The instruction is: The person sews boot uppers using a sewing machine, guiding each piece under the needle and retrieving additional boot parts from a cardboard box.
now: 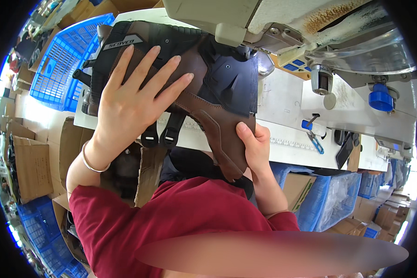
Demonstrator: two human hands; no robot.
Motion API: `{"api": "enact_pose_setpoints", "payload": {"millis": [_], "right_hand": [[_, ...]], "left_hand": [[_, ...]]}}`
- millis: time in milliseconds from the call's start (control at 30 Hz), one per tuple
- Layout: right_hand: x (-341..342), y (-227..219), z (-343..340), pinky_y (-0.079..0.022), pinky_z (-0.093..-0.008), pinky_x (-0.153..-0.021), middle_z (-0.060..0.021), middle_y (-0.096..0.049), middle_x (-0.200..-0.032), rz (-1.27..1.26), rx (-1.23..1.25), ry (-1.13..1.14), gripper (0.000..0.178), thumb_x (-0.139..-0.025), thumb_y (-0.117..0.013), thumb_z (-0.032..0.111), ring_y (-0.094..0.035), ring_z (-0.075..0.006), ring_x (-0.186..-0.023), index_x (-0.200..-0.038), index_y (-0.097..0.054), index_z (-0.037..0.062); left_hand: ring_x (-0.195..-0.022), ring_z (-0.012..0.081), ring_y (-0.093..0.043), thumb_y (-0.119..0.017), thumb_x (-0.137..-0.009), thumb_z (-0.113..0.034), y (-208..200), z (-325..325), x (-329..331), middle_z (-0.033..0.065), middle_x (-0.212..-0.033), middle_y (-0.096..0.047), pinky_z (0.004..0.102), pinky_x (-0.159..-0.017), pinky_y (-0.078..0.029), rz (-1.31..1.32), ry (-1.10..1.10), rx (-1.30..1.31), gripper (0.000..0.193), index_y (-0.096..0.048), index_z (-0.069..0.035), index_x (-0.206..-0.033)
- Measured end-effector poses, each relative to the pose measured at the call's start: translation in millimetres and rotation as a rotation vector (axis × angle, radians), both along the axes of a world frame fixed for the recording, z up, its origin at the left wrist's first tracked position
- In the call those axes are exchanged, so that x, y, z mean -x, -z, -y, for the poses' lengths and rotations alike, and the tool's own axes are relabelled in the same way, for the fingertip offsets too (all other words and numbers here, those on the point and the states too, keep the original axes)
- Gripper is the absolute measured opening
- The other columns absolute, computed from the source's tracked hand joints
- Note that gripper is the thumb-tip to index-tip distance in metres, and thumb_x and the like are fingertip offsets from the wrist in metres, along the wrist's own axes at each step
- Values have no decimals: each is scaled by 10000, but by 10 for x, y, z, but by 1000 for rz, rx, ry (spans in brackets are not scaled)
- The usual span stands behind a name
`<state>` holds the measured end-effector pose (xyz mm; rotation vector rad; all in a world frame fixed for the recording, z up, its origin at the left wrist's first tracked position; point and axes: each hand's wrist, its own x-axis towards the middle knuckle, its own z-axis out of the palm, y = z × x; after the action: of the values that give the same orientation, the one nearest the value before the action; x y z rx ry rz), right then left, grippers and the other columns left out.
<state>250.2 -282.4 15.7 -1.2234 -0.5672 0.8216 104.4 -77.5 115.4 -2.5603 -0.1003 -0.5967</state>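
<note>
"Where's the boot [197, 62]?"

"On the left part of the table [282, 109], lying on its side, with its brown tip jutting past the near edge."

"And the left hand [133, 99]?"

"Palm down on top of the boot, fingers spread well apart across the brown and black leather."

"The right hand [258, 144]?"

"Pinching the boot's brown edge, by the table's near edge. The thumb is on top; the other fingers are mostly hidden, so I can't tell how they lie."

"What about those black straps [172, 129]?"

"They reach the near edge, just right of the left wrist."

"Anything else?"

"A ruler [294, 144] along the near edge, snips [316, 142] beside it toward the right end, a machine [208, 16] over the far edge, and a blue basket [60, 69] off the far left corner."
</note>
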Motion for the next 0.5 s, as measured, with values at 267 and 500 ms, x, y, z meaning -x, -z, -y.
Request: {"api": "enact_pose_setpoints", "payload": {"millis": [267,500], "right_hand": [[-32,-90,-196,-445,-196,-644,1,-644,-847,38,-37,19,239,-954,-548,179,-547,-41,-743,-1012,-662,-23],[-82,-190,-360,-448,-189,-633,-6,-647,-855,-14,-93,35,250,-956,-548,190,-555,-41,-739,-1028,-652,-26]], "left_hand": [[-1194,232,-509,-799,-442,-194,-132,-254,-154,-6,-1279,-561,438,-1047,-380,-95,62,88,812,-588,-251,-1224],[-1211,182,-490,-801,-548,-305,-210,-498,-303,-49,-1300,-543,389,-1096,-328,-170,50,73,775,-529,-304,-1273]]}}
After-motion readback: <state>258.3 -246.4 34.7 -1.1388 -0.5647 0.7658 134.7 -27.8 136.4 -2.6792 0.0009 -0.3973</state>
